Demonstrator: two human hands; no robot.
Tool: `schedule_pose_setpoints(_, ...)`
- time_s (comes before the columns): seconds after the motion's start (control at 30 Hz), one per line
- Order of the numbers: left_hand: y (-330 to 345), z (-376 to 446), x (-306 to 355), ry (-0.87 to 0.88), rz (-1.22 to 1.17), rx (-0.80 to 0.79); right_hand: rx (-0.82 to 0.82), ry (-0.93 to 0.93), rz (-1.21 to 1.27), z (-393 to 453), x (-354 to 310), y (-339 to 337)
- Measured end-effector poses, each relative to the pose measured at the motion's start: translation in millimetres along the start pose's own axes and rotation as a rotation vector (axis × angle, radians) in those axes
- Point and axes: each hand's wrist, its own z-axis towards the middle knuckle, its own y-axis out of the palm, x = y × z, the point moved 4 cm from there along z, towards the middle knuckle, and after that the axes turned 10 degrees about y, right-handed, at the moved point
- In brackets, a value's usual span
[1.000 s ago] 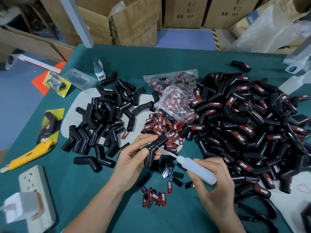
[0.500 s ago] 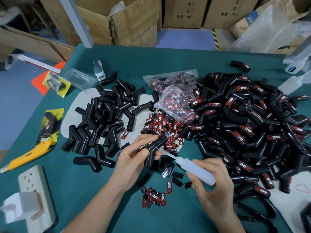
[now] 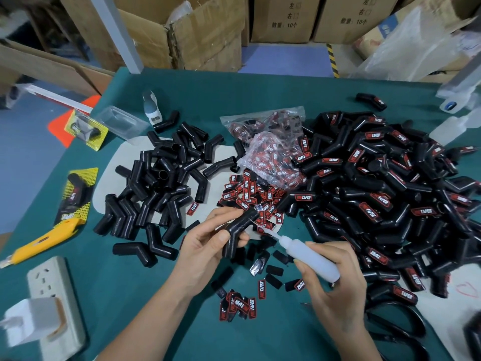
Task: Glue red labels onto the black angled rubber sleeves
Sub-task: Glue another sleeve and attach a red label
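Seeing left hand [image 3: 205, 246] gripping black angled rubber sleeve [image 3: 238, 231]; right hand [image 3: 335, 282] clamping translucent white plastic glue bottle [image 3: 309, 254], nozzle touching sleeve, near green table's [image 3: 156, 295] front edge.

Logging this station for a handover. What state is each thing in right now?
left hand: grips bare sleeve
right hand: holds glue bottle, tip at sleeve
label bag: open, labels spilled
left pile: unlabelled
right pile: labelled
charger: plugged into power strip
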Motion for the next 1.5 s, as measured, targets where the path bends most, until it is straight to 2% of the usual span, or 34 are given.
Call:
schedule_pose_setpoints(0.17,-0.6,0.0,-1.6,0.001,0.003,-0.007,-0.037,-0.008,0.016,-2.7,-1.9,3.7)
schedule_pose_setpoints(0.37,-0.3,-0.1,-1.2,-0.004,-0.036,-0.001,0.027,-0.008,-0.012,1.9,-1.6,-1.1)
schedule_pose_setpoints(0.57,0.4,-0.4,-0.2,-0.009,-0.046,0.015,-0.015,0.0,0.002,-1.1,-5.2,3.9)
schedule_pose_setpoints(0.73,0.9,0.2,0.5,-0.005,-0.071,0.007,0.031,0.008,-0.01,1.6,-3.3,0.9)
schedule_pose_setpoints(0.87,1.8,-0.5,0.5,-0.019,-0.072,0.014,-0.016,-0.005,0.004,-0.1,-7.5,3.6)
schedule_pose_setpoints(1.27,1.2,-0.7,0.5,0.006,-0.066,-0.007,0.028,0.019,0.01,1.4,-2.9,0.1)
schedule_pose_setpoints(1.43,1.0,-0.6,0.0,0.0,-0.052,0.002,-0.056,0.037,0.051,2.1,-4.0,2.0)
schedule_pose_setpoints(1.5,-0.3,-0.6,-0.1,-0.006,-0.051,0.015,-0.092,0.12,0.145,3.1,-2.7,1.3)
